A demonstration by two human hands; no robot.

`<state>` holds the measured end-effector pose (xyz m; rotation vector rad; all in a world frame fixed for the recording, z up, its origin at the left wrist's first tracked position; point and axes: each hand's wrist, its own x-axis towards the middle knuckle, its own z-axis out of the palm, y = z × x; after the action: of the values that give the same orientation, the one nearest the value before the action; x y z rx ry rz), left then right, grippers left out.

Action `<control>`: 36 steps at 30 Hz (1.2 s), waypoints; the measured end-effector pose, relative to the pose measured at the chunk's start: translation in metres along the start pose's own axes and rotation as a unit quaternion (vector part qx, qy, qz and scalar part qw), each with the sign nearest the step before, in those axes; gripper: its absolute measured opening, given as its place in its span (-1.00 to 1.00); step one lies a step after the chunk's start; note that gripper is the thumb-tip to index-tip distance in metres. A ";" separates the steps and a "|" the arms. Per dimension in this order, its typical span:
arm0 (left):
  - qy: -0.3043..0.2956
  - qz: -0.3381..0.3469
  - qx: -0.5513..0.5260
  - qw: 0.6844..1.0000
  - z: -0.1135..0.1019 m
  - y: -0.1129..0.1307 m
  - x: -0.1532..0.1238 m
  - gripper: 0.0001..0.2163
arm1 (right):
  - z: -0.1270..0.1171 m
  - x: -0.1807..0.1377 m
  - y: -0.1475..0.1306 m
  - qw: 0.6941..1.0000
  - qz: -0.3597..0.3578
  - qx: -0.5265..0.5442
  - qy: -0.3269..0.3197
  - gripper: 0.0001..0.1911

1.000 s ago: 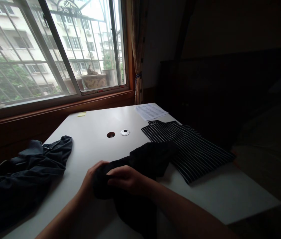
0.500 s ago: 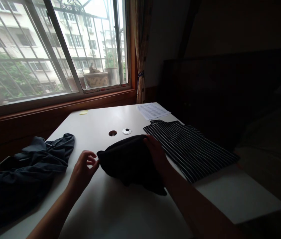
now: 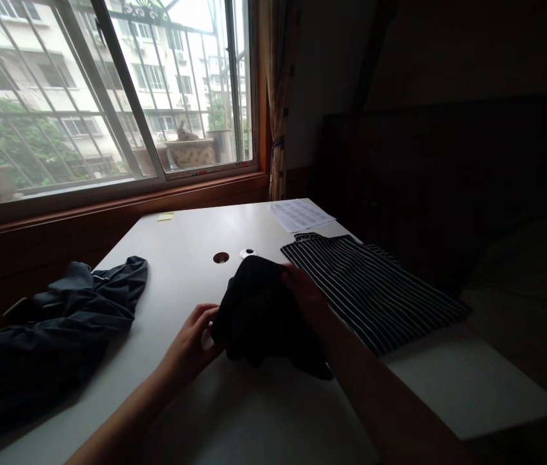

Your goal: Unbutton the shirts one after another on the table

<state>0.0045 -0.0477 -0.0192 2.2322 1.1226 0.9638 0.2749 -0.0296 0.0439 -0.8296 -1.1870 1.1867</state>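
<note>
A black garment (image 3: 261,316) lies bunched on the white table (image 3: 186,258) in front of me. My left hand (image 3: 190,345) pinches its near left edge, fingers curled on the cloth. My right hand (image 3: 305,294) grips the garment's far right side, right beside a folded dark shirt with thin white stripes (image 3: 370,290). Both forearms reach in from the bottom of the view.
A crumpled dark blue garment (image 3: 50,336) lies at the table's left. A cable hole (image 3: 221,258) and its round cap (image 3: 248,252) sit mid-table, printed papers (image 3: 299,214) and a yellow sticky note (image 3: 165,217) at the back. A barred window (image 3: 108,97) is beyond; dark furniture at right.
The black garment was bundled in both hands near me, then moved forward and spread. My right hand went to its far right side; my left hand let go, then pinched its left edge again.
</note>
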 end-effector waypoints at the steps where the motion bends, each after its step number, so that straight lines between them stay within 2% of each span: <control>1: 0.006 -0.012 0.005 1.000 0.001 -0.001 0.001 -0.64 | -0.001 -0.002 -0.002 1.000 0.012 0.002 -0.010 -0.75; 4: 0.018 -0.050 -0.014 0.999 0.002 -0.005 0.002 -0.69 | -0.003 -0.006 -0.005 0.997 0.058 0.025 -0.045 -0.73; 7: 0.059 -0.065 -0.021 0.996 -0.006 -0.008 0.004 -0.74 | -0.003 -0.006 -0.005 0.996 0.062 0.051 -0.033 -0.71; 11: 0.215 -0.045 0.046 0.974 -0.039 -0.006 0.009 -0.80 | -0.002 -0.003 -0.014 0.993 0.037 0.109 0.008 -0.71; 14: 0.313 0.000 0.159 0.936 -0.078 0.003 0.015 -0.80 | 0.005 -0.003 -0.026 0.985 0.008 0.169 -0.022 -0.74; 17: 0.291 0.029 0.228 0.929 -0.117 0.014 0.020 -0.81 | 0.011 -0.003 -0.035 0.981 -0.013 0.190 -0.041 -0.77; 21: 0.183 0.055 0.251 0.949 -0.153 0.019 0.026 -0.78 | 0.008 0.003 -0.035 0.986 -0.014 0.166 -0.003 -0.66; 24: 0.117 0.075 0.254 0.957 -0.161 0.015 0.029 -0.74 | -0.005 0.011 -0.032 0.990 0.009 0.122 0.067 -0.57; 27: 0.087 0.076 0.295 0.948 -0.157 0.012 0.034 -0.71 | -0.018 0.018 -0.027 0.982 0.040 0.079 0.165 -0.54; 30: 0.095 0.082 0.361 0.924 -0.152 0.014 0.039 -0.71 | -0.027 0.025 -0.021 0.972 0.039 0.048 0.227 -0.56; 36: 0.226 0.098 0.395 0.885 -0.151 0.038 0.057 -0.78 | -0.055 0.043 -0.007 0.954 -0.013 -0.044 0.297 -0.63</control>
<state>-0.0667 -0.0091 0.1254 2.8836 1.7667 1.3290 0.3277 0.0160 0.0490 -1.1349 -0.7497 0.7778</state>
